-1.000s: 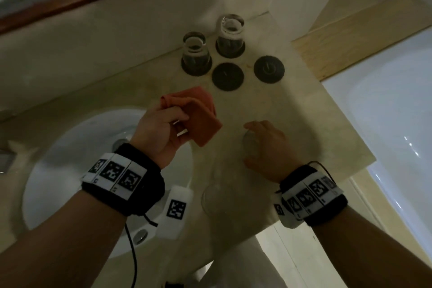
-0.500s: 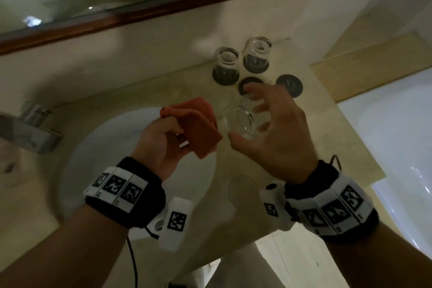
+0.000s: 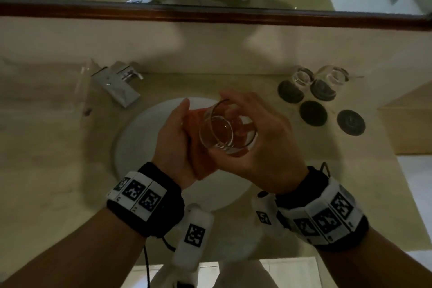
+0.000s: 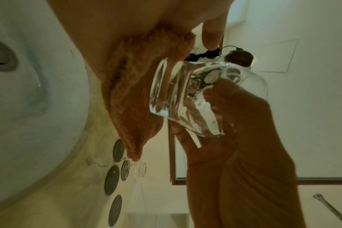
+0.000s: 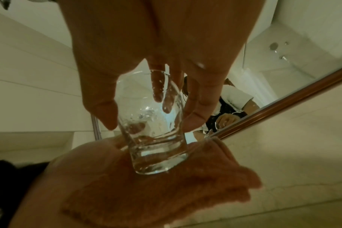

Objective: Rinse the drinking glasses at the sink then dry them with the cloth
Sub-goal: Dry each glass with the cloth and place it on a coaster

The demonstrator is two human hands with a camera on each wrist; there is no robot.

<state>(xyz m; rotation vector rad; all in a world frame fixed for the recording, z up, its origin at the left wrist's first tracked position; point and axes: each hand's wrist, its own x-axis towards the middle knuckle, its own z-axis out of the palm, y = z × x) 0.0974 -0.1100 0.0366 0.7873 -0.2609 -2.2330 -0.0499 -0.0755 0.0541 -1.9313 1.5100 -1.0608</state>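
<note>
Over the white sink (image 3: 138, 147) my right hand (image 3: 259, 133) grips a clear drinking glass (image 3: 224, 131) tilted on its side, thumb on one wall and fingers on the other. Drops of water cling to the glass (image 5: 156, 138). My left hand (image 3: 175, 138) stands beside it with straight fingers, and the orange cloth (image 3: 203, 166) lies across its palm. The thick base of the glass (image 4: 185, 100) touches the cloth (image 5: 146, 192). One corner of the cloth (image 4: 131, 108) hangs free of the palm.
A chrome tap (image 3: 119, 86) stands at the sink's back left. At the back right of the beige counter (image 3: 304, 170), two more glasses (image 3: 301, 79) (image 3: 332, 77) stand on dark coasters beside two bare coasters (image 3: 313, 113) (image 3: 351, 122). A wood-framed mirror (image 3: 210, 15) runs above.
My right hand picked the glass up from the counter and brought it left over the sink. My left hand uncurled, and the cloth now lies on its palm against the glass.
</note>
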